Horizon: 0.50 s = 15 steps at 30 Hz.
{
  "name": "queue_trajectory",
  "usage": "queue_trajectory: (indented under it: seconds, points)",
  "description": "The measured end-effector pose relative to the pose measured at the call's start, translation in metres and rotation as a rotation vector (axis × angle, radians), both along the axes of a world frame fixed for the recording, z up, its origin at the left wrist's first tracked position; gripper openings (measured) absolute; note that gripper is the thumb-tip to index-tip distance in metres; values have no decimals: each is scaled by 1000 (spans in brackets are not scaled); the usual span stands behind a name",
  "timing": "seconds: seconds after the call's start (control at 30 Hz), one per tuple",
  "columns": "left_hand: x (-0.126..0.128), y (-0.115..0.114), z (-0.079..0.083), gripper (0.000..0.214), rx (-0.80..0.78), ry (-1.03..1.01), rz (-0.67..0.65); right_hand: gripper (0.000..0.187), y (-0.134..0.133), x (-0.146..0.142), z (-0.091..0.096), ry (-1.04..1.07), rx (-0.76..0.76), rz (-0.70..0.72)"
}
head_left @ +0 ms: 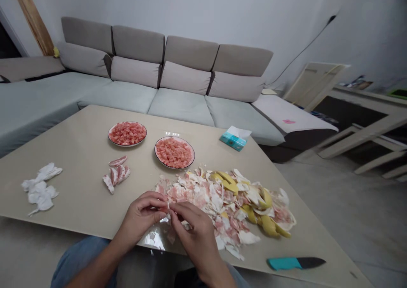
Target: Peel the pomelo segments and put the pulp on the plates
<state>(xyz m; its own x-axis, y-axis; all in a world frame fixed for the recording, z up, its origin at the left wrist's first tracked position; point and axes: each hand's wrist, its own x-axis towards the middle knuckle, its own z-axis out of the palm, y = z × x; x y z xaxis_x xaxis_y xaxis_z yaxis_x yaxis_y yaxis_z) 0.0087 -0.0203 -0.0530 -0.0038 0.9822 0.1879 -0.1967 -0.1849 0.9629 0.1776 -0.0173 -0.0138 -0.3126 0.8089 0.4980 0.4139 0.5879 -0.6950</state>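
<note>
My left hand (143,213) and my right hand (195,228) meet fingertip to fingertip above the front of the table. Both are closed in a pinch on a small piece of pomelo (168,205), largely hidden by the fingers. Directly behind and to the right of them spreads a heap of white and pink pomelo membrane scraps (203,194), with strips of yellow pomelo peel (269,225) on its right side. Several unpeeled pomelo segments (117,174) lie to the left. Farther back, pink pomelo pulp fills a near plate (156,155) and a left plate (109,139).
A knife with a teal handle (284,263) lies near the right front edge of the table (79,152). Crumpled white tissues (41,190) are at the far left. A blue tissue pack (233,140) sits at the back right, before a grey sofa (181,105).
</note>
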Motion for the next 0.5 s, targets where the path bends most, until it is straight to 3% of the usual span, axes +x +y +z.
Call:
queue_trajectory:
  seconds: [0.3, 0.4, 0.5]
  points:
    - [1, -2, 1, 18, 127, 146, -3, 15, -4, -4, 1, -17, -89, -102]
    - [2, -3, 0, 14, 72, 79, -34, 13, -4, -5, 5, 41, -198, -138]
    - [4, -6, 2, 10, -48, -64, -78, 10, -2, -5, 9, 166, -403, -110]
